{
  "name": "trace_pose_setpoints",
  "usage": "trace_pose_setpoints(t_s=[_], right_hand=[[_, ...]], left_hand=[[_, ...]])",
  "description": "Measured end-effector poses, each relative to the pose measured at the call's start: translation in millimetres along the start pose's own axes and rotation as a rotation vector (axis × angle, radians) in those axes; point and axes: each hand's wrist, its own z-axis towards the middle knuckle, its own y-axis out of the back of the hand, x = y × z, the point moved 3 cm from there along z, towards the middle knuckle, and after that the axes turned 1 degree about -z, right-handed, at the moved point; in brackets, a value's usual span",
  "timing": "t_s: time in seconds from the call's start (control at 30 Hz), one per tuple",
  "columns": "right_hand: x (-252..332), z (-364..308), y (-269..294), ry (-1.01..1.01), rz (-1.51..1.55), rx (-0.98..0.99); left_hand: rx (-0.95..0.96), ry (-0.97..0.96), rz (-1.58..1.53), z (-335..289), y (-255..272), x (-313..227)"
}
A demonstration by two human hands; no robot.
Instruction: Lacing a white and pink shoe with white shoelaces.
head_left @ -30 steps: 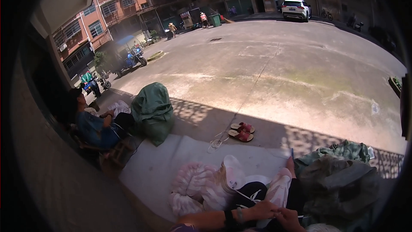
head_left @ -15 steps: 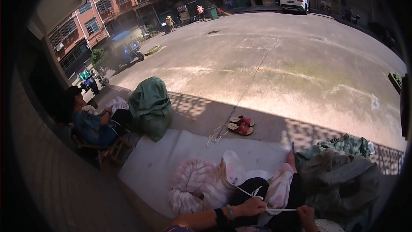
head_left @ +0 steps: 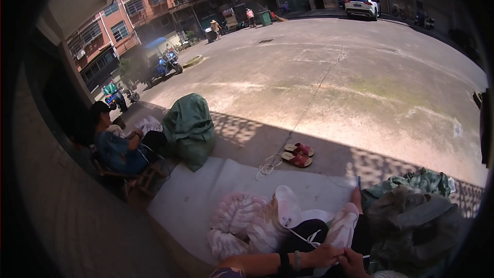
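My left hand and my right hand meet over my lap, fingers bent and closed. They are on a white cord, most of it hidden by the fingers; a length runs up left across my dark trouser leg. Just beyond the hands lies a pink-and-white padded piece, slipper-like in shape, along my leg. Left of my lap sits a pile of similar pink-and-white pieces, packed in a row. A white rounded piece stands against that pile.
A white sheet covers the ground. Beyond it lie red sandals and a loose white cord loop. Dark green sacks lie at right; a full green sack stands at left beside a seated person.
My hands have come together from apart; the white cord that was stretched taut between them no longer shows there. The whole view has shifted slightly.
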Motion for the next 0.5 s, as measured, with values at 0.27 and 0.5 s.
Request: trace_pose_setpoints(t_s=[0.27, 0.5], right_hand=[[-40, 5, -15, -0.286, 0.195, 0.027], [-66, 28, -11, -0.303, 0.298, 0.003]], left_hand=[[-0.118, -0.168, 0.253, -1, 11, 7], [-0.143, -0.148, 0.394, 20, 31, 20]])
